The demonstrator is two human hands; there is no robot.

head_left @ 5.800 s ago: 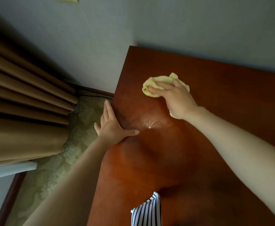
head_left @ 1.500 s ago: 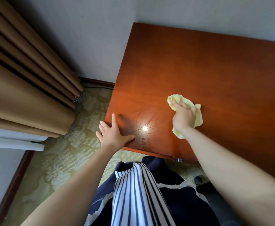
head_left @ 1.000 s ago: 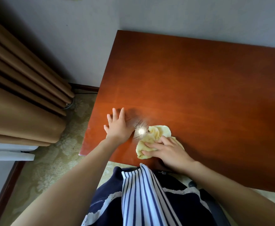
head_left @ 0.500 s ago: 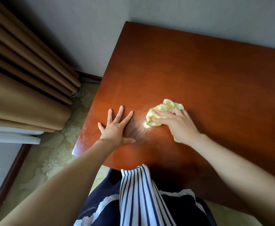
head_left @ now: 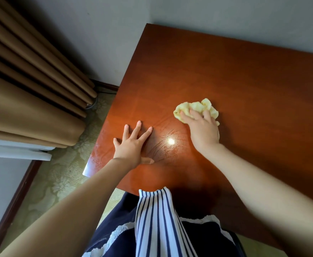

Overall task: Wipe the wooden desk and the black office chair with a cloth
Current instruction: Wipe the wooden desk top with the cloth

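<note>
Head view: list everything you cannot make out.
Cloth: near part hidden under the right hand, head view.
Desk: right end cut off by the frame edge; front edge partly hidden by the striped apron and right forearm.
Office chair: nowhere in the head view.

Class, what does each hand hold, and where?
The right hand grips the bunched cloth from above; left hand holds nothing, lying flat on the desk.
</note>
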